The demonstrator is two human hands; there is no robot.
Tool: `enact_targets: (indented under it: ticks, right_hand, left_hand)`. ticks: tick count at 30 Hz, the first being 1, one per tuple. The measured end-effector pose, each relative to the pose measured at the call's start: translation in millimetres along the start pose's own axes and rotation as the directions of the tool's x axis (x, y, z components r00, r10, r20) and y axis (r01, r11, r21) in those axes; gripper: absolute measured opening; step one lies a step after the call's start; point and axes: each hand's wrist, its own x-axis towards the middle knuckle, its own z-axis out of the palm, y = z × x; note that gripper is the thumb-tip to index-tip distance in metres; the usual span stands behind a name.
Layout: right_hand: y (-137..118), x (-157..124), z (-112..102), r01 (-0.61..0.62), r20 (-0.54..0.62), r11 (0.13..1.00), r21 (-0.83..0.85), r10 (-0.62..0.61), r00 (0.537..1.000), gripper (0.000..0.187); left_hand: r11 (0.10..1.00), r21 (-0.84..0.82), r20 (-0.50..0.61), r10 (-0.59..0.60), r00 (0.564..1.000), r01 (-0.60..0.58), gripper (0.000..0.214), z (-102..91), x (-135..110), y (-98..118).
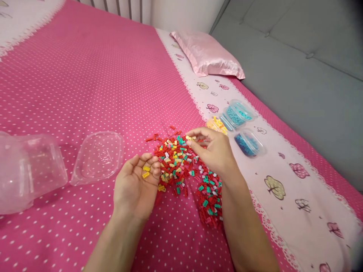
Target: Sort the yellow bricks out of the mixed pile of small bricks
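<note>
My left hand [138, 185] is turned palm up and loosely cupped, with two small yellow toy bricks [146, 172] resting on its fingers. Thumb and fingertips of my right hand [214, 151] pinch a pale yellow toy brick [190, 138] above the far side of a mixed pile of toy bricks [176, 160]. Red, yellow, green, white and pink pieces make up that pile, which lies between my hands. A second heap of mostly red and green bricks [209, 200] sits nearer, partly hidden by my right forearm.
Clear tubs of light blue bricks [236, 115] and dark blue bricks [248, 143] stand at the right, beside yellow bricks [217, 124] in a container partly behind my hand. At left are a clear lid [99, 156] and clear plastic containers [34, 170]. A pink pillow [208, 54] lies farther back.
</note>
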Motion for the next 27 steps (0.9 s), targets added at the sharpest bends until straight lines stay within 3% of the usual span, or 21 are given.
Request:
enact_targets:
  ticks: [7,15,21,24,27]
  right_hand:
    - [-30,-13,-7,0.013,0.11,0.973,0.229,-0.039,0.993,0.016]
    - [-52,-26,2,0.057,0.219,0.974,0.221,-0.107,0.97,0.019]
    - [-33,-17,-4,0.06,0.018,0.997,0.04,-0.061,0.998,0.02]
    - [-14,-9,-6,0.03,-0.038,0.985,-0.168,-0.036,0.999,0.02]
    - [3,-2,-3,-0.07,-0.027,0.932,-0.355,0.065,0.998,0.02]
  left_hand:
    - [0.998,0.002,0.072,-0.067,0.995,0.067,0.031,5.9,-5,-2]
    - [0.98,0.003,0.209,-0.195,0.958,0.199,0.035,4.4,-4,-5]
    - [0.98,-0.01,0.085,-0.196,0.977,0.197,0.029,6.0,-4,-4]
    - [0.989,0.029,0.101,-0.145,0.984,0.142,0.028,4.1,-5,-3]
    - [0.994,0.038,0.132,-0.103,0.986,0.098,0.028,1.3,-6,-1]
